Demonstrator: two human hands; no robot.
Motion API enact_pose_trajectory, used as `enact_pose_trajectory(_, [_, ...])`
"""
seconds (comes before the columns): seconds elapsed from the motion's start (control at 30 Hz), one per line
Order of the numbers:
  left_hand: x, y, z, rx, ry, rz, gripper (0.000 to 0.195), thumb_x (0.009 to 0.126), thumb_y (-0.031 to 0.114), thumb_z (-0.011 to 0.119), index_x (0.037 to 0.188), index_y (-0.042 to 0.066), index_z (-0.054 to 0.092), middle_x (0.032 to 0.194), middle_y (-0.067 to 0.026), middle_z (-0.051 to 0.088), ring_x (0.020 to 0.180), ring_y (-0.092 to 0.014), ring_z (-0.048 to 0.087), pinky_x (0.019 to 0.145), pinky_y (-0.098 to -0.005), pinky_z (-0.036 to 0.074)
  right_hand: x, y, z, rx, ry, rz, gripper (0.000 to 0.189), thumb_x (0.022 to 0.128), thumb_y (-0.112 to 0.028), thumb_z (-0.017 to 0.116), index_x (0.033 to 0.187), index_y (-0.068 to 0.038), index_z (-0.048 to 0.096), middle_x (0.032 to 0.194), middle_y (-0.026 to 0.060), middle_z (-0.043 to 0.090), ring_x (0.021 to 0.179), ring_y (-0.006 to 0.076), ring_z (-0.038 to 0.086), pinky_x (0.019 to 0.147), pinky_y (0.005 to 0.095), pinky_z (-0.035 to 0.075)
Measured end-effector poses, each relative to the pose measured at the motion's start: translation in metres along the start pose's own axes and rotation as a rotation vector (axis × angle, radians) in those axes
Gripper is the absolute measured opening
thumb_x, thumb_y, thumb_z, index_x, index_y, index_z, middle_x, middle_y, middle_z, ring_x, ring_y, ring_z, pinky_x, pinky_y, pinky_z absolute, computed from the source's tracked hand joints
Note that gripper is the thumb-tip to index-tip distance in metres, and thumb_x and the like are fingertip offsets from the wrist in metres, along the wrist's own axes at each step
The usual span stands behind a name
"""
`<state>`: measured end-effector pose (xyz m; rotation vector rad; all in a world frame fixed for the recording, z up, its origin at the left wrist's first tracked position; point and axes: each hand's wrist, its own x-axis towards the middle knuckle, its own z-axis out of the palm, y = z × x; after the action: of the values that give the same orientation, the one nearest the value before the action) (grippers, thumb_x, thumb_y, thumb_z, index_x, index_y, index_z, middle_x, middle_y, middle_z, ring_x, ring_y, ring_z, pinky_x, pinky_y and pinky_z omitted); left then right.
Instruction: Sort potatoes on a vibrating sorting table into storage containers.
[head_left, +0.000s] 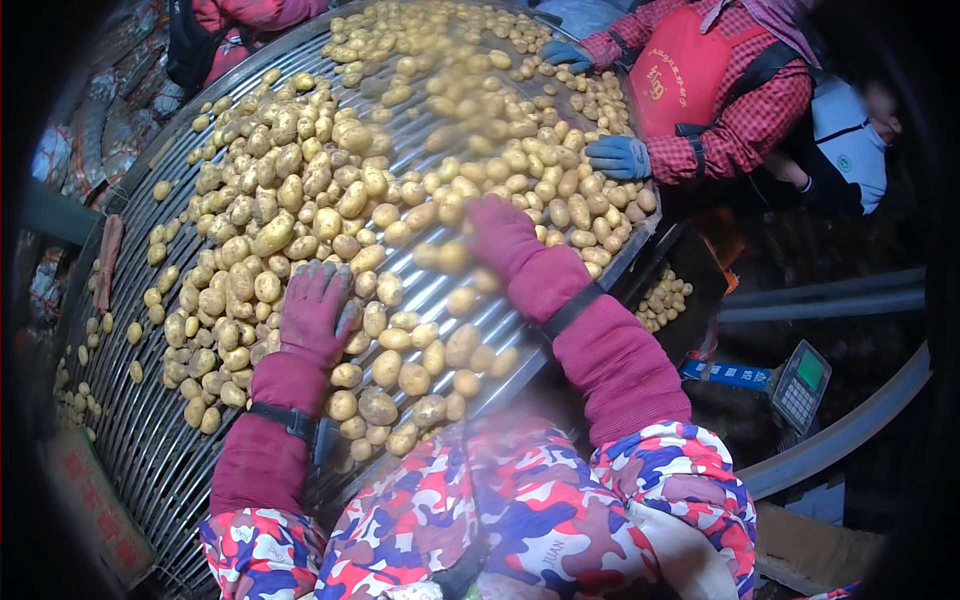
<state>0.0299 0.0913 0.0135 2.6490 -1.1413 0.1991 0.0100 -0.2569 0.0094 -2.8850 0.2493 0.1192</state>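
Many potatoes (240, 281) lie spread over a sorting table of parallel metal bars (120, 397). My left hand (319, 307), in a maroon glove with darkened fingertips, rests on the potatoes at centre left with its fingers slightly apart. Further right and a little higher, my right hand (501, 231), gloved the same way, reaches to the edge of a dense group of potatoes. Its fingers are blurred, so whether it holds one cannot be told. Between my hands, bare shiny bars show with a few loose potatoes on them.
A co-worker's blue-gloved hands (619, 156) touch potatoes at the upper right. Another person stands at the top left. A digital scale display (801, 386) stands at right, near a container of small potatoes (664, 300). A cardboard box (97, 502) sits lower left; filled bags lie beyond the table.
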Motion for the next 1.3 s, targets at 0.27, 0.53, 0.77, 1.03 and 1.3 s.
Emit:
enact_pose_trajectory(0.27, [-0.002, -0.005, 0.000, -0.009, 0.001, -0.010, 0.062, 0.089, 0.035, 0.068, 0.144, 0.009, 0.054, 0.143, -0.0210, 0.053, 0.136, -0.043, 0.047, 0.120, -0.0540, 0.032, -0.022, 0.029, -0.002, 0.181, 0.015, -0.242, 0.059, 0.082, -0.029, 0.076, 0.137, -0.014, 0.060, 0.123, 0.0165, 0.062, 0.112, 0.0330, 0.063, 0.100, 0.0454, 0.049])
enact_pose_trajectory(0.53, [-0.003, -0.006, -0.001, -0.014, 0.007, -0.013, 0.062, 0.088, 0.031, 0.066, 0.143, 0.007, 0.054, 0.141, -0.0221, 0.055, 0.135, -0.044, 0.048, 0.117, -0.0553, 0.034, -0.037, 0.030, -0.053, 1.570, -0.300, 0.246, 0.054, 0.092, -0.017, 0.071, 0.141, -0.003, 0.054, 0.116, 0.0088, 0.067, 0.098, 0.0161, 0.066, 0.082, 0.0280, 0.055])
enact_pose_trajectory(0.77, [0.001, -0.004, 0.002, 0.021, -0.036, -0.027, 0.061, 0.093, 0.040, 0.064, 0.145, 0.009, 0.053, 0.145, -0.0224, 0.053, 0.139, -0.042, 0.045, 0.120, -0.0544, 0.031, -0.047, -0.032, 0.002, 0.508, -0.289, -0.175, 0.048, 0.087, -0.034, 0.074, 0.127, -0.009, 0.064, 0.132, 0.0211, 0.059, 0.126, 0.0346, 0.056, 0.104, 0.0468, 0.047])
enact_pose_trajectory(1.03, [-0.003, -0.009, 0.005, 0.006, -0.005, -0.020, 0.061, 0.091, 0.038, 0.066, 0.143, 0.008, 0.054, 0.143, -0.0225, 0.054, 0.137, -0.042, 0.046, 0.120, -0.0543, 0.031, -0.039, -0.062, -0.007, 0.140, -0.356, -0.124, 0.067, 0.077, -0.040, 0.082, 0.134, -0.011, 0.062, 0.141, 0.0219, 0.053, 0.132, 0.0385, 0.052, 0.107, 0.0480, 0.047])
enact_pose_trajectory(1.3, [-0.001, -0.008, 0.004, -0.030, 0.037, 0.030, 0.062, 0.089, 0.034, 0.068, 0.142, 0.006, 0.055, 0.142, -0.0199, 0.055, 0.136, -0.041, 0.047, 0.119, -0.0545, 0.032, -0.113, -0.027, -0.044, 0.742, 0.228, -0.169, 0.072, 0.068, -0.026, 0.092, 0.132, -0.013, 0.063, 0.149, 0.0156, 0.044, 0.137, 0.0333, 0.048, 0.113, 0.0430, 0.044])
